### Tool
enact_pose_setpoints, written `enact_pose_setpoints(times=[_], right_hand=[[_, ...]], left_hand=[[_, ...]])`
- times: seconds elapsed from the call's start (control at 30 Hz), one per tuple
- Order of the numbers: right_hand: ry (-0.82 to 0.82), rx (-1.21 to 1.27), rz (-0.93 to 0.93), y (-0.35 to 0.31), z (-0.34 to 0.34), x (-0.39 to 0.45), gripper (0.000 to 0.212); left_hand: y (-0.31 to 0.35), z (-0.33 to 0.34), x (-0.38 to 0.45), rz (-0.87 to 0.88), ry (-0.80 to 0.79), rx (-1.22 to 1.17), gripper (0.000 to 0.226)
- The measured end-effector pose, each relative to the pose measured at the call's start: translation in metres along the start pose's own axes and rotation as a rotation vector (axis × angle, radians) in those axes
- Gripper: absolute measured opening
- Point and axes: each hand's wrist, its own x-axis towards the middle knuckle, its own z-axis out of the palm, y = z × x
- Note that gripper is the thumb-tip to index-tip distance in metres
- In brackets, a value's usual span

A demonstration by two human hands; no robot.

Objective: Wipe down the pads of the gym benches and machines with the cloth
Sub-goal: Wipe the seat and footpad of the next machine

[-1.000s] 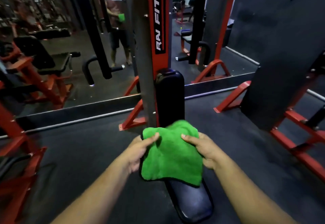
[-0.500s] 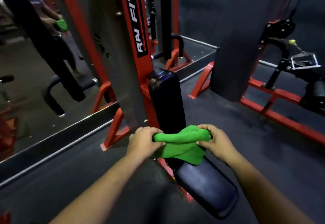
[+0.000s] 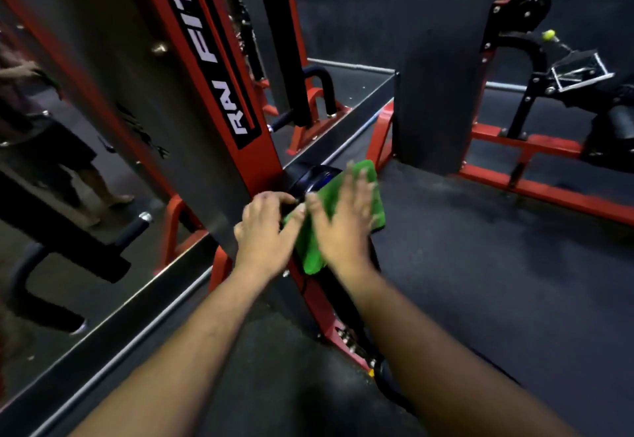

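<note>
The person's right hand (image 3: 346,217) lies flat on the green cloth (image 3: 372,196), its fingers (image 3: 350,179) straight and spread, pressing the cloth against the upright black back pad (image 3: 314,175) of the red-framed machine (image 3: 219,59); motion blur softens the fingertips. The left hand (image 3: 266,230) sits just beside it at the pad's left edge, its fingers (image 3: 278,198) curled against that edge and the cloth's near corner, though whether they pinch the cloth or merely steady the pad cannot be told. The cloth covers most of the visible pad face, with only the rounded top of the pad exposed above it and a fold hanging below the right palm. The step in hand appears to be the wiping of this back pad. The next move probably calls for a firm stroke of the flat right hand along the pad's length, keeping the cloth from bunching, then attention to the seat pad (image 3: 386,373), whose dark edge shows low beside the right forearm. A mirror (image 3: 51,196) at left reflects neighbouring equipment, and another red-framed machine (image 3: 549,189) stands well apart at right.
</note>
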Motion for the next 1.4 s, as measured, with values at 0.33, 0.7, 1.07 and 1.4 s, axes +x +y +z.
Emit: enact_pose_setpoints(times=[0.33, 0.7, 1.07, 1.4], right_hand=[[0.191, 0.374, -0.154, 0.011, 0.048, -0.01, 0.066], [0.378, 0.16, -0.028, 0.002, 0.073, -0.014, 0.058], [0.154, 0.288, 0.182, 0.039, 0.042, 0.068, 0.049], [0.274, 0.223, 0.087, 0.062, 0.064, 0.026, 0.064]], left_hand=[[-0.023, 0.02, 0.1, 0.092, -0.315, -0.595, 0.057], [-0.043, 0.031, 0.138, 0.302, -0.593, -0.64, 0.06], [-0.022, 0.03, 0.133, 0.57, -0.47, -0.004, 0.087], [-0.001, 0.032, 0.128, 0.464, -0.524, 0.109, 0.086]])
